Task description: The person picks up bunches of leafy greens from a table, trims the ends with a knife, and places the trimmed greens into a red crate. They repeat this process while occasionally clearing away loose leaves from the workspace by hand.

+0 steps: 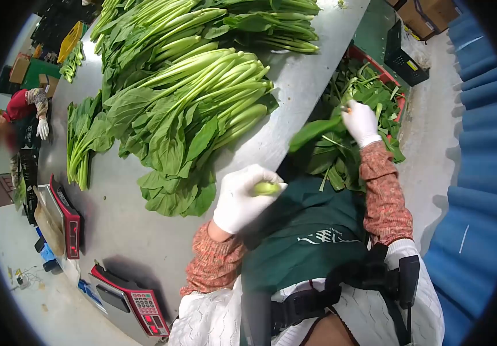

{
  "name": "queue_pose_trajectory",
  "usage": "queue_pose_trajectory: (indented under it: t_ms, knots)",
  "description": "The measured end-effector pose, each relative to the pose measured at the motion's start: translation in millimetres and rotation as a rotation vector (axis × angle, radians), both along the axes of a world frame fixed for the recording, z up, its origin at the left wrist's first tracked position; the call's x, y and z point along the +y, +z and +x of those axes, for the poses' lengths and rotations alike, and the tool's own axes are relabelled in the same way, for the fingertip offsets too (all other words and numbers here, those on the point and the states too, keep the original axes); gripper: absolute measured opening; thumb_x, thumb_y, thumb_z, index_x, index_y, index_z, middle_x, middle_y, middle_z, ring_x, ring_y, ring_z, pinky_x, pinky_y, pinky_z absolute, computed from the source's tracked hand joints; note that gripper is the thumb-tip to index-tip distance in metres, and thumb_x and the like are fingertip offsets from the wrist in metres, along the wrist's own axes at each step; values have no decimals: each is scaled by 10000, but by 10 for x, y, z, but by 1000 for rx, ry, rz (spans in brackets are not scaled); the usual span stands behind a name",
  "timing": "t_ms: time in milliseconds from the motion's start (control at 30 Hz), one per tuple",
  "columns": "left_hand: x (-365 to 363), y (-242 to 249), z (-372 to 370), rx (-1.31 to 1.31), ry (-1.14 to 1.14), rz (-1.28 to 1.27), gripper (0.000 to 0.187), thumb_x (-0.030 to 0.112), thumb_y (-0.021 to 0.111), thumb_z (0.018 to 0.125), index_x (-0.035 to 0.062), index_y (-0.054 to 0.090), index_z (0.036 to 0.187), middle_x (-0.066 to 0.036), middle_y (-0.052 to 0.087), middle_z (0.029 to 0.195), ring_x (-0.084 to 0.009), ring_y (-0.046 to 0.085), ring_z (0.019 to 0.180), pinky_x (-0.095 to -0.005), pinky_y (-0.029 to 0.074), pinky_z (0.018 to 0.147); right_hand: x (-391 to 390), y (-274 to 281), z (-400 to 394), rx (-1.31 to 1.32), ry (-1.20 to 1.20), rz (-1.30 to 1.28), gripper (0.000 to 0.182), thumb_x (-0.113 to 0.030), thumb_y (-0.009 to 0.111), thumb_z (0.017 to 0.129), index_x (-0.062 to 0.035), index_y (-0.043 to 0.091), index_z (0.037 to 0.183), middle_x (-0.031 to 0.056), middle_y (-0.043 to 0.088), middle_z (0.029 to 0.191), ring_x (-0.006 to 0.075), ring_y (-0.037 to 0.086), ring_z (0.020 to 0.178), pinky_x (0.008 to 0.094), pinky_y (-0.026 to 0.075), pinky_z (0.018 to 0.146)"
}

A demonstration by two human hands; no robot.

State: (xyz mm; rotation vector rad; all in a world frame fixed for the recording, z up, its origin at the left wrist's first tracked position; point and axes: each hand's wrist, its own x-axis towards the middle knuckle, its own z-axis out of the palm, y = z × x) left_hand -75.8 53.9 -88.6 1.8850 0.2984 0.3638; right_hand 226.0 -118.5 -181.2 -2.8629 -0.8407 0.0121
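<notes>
My left hand [242, 196], in a white glove, is closed around a leafy green stalk whose pale cut end [267, 188] pokes out between thumb and fingers. It is over the near edge of the metal table [248, 151]. My right hand [361, 122], also gloved, pinches a leaf [316, 134] above a red crate [401, 106] filled with loose leaves [375, 95]. A large heap of leafy greens [185, 104] lies on the table beyond my left hand, pale stems pointing right. A smaller bunch [81, 144] lies left of it.
Two red scales [70, 230] [144, 305] stand at the table's left side. A co-worker in a red top [19, 106] and white glove is across the table. A black crate [404, 55] and cardboard boxes [427, 17] are at the upper right, near a blue curtain [479, 150].
</notes>
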Motion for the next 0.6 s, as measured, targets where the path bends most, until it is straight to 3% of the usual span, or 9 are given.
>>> queue_pose_trajectory:
  t_ms: [133,200,267,333,367,433,467,533,600]
  knots:
    - [-85,117,23,48,38,261,136,99,786,767,54,687,848,-81,666,739,-200,654,654,-285,508,631,320,475,-277,97,124,206,272,-271,654,855,-113,708,1070,132,714,876,353,682,831,425,549,723]
    - [-194,100,116,4,41,388,130,104,772,778,67,686,868,-87,665,753,-224,665,667,-302,516,622,686,329,-530,157,462,463,365,-262,676,837,-135,666,1179,114,706,972,333,675,894,413,545,766]
    - [-250,144,141,-18,33,497,183,75,740,757,99,687,931,-72,664,766,-238,660,663,-326,518,621,1059,246,-812,173,600,471,415,-264,702,810,-136,634,1199,116,669,1075,316,660,955,402,534,815]
    - [-241,154,105,21,93,642,269,71,751,704,117,684,960,-53,649,772,-242,643,663,-342,514,614,1271,263,-971,257,515,270,389,-272,703,800,-112,625,1147,122,636,1131,324,650,969,410,527,842]
    - [-211,131,82,51,157,707,292,77,755,693,119,682,972,-49,645,782,-243,639,676,-343,513,613,1289,214,-1011,110,517,325,359,-264,728,773,-73,628,1060,127,663,1038,342,650,943,422,523,834]
    - [-118,31,40,101,272,830,339,89,763,670,122,678,996,-40,636,802,-243,632,701,-344,511,611,1228,263,-971,346,550,357,362,-245,756,754,-61,630,1039,135,667,969,345,655,911,416,522,808]
    - [-57,-11,47,127,311,878,413,119,774,669,123,667,1069,-42,646,937,-251,634,805,-343,518,650,1165,317,-940,463,559,370,364,-235,769,744,-55,632,1029,140,670,934,346,657,895,413,521,796]
    - [42,-95,130,170,404,1050,476,134,770,678,120,647,1137,-68,634,1050,-271,627,873,-354,523,700,991,457,-960,862,484,638,318,-204,816,775,-11,626,940,34,609,781,105,565,714,284,489,671]
    - [96,-74,252,109,402,1050,512,149,772,681,81,622,1166,-96,624,1101,-296,617,885,-381,519,723,881,717,-1061,923,429,747,316,-214,818,794,0,617,909,-21,543,765,52,474,710,243,447,640]
